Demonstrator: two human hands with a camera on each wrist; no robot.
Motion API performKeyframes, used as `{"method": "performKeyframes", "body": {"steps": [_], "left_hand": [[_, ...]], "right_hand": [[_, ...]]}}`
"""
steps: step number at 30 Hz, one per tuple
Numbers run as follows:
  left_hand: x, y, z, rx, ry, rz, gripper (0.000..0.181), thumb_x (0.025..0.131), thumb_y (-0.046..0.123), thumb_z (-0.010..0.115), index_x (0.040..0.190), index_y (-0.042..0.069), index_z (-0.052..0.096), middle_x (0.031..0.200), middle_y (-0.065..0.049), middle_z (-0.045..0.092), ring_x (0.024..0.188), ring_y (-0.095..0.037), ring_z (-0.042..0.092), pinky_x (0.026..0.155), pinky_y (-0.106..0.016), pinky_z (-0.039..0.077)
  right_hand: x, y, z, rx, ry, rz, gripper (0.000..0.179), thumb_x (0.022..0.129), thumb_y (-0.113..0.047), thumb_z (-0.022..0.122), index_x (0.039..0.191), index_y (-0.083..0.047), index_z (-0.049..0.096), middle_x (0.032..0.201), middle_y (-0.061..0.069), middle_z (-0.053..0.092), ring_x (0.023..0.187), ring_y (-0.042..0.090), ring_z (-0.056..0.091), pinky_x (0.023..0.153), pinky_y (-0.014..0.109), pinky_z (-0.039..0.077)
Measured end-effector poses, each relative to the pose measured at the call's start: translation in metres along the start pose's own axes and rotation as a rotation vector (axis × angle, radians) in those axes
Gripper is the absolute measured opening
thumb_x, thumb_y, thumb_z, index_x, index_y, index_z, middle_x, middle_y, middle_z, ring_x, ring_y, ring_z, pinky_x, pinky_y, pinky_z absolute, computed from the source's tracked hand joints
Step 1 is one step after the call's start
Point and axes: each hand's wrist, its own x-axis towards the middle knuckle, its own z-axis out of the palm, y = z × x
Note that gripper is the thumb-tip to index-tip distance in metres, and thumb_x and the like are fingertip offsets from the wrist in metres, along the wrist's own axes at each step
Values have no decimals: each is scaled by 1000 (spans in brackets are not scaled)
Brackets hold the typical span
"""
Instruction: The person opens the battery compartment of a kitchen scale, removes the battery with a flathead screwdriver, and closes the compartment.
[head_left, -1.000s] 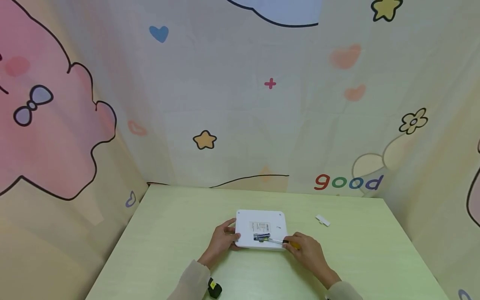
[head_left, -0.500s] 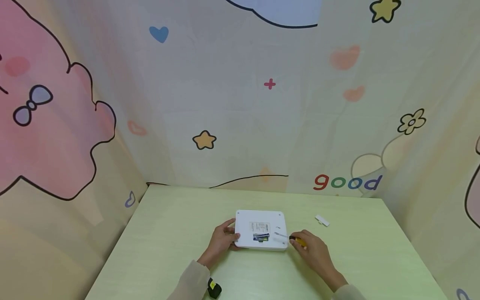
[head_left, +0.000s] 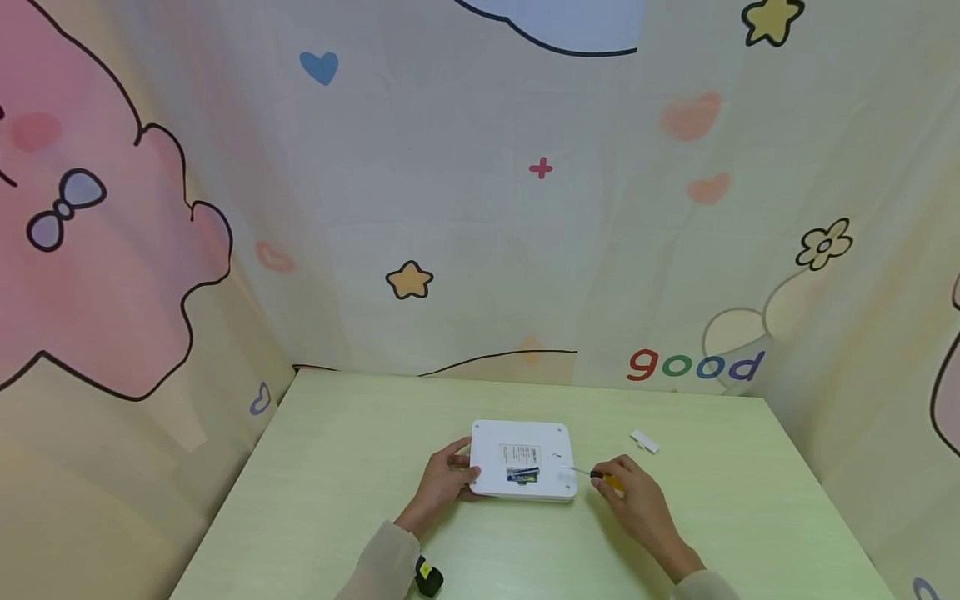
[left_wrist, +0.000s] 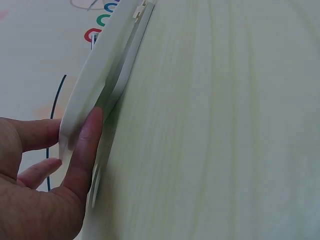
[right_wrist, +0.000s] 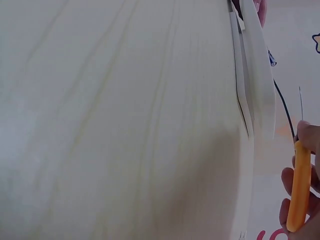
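Gripping white device (head_left: 522, 460) with left hand (head_left: 446, 483). Right hand (head_left: 637, 502) pinches screwdriver (head_left: 613, 482). Cover (head_left: 645, 442) toward table (head_left: 720, 508)'s far right corner.

The word "good" (head_left: 701, 365) is running in lower-case letters along the lower right of the patterned backdrop (head_left: 480, 208), its g showing red, the first o green, the next o blue and the d purplish, while a pinkish-red plus sign (head_left: 541, 167) is standing higher up on the same cloth. In the left wrist view, parts of those coloured letters are peeking past the edge of the white device (head_left: 555, 442), whose upper face is bearing a printed label (head_left: 521, 454) in lines too small to read.
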Motion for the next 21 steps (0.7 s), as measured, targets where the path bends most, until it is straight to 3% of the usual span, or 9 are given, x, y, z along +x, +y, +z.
{"method": "performKeyframes", "body": {"steps": [9, 15, 21], "left_hand": [[1, 3, 0, 6, -6, 11, 65, 89, -3, 64, 149, 3, 39, 113, -25, 58, 75, -19, 69, 62, -37, 61], [0, 4, 0, 10, -6, 7, 65, 88, -3, 65, 148, 2, 40, 113, -25, 58, 75, -20, 68, 61, -37, 60], [0, 3, 0, 14, -3, 0, 65, 88, -3, 65, 148, 3, 41, 114, -25, 58, 74, -20, 68, 61, -37, 60]], "right_hand": [[1, 11, -6, -69, 59, -22, 13, 83, -17, 78, 96, -16, 74, 93, -2, 66, 86, 19, 62, 70, 35, 41], [0, 17, -8, -76, 52, 20, 13, 84, -19, 77, 96, -15, 74, 95, 1, 67, 89, 23, 61, 72, 42, 48], [0, 19, -12, -82, 21, 66, 13, 87, -22, 73, 98, -15, 73, 97, 2, 66, 90, 24, 61, 69, 39, 50]]}}
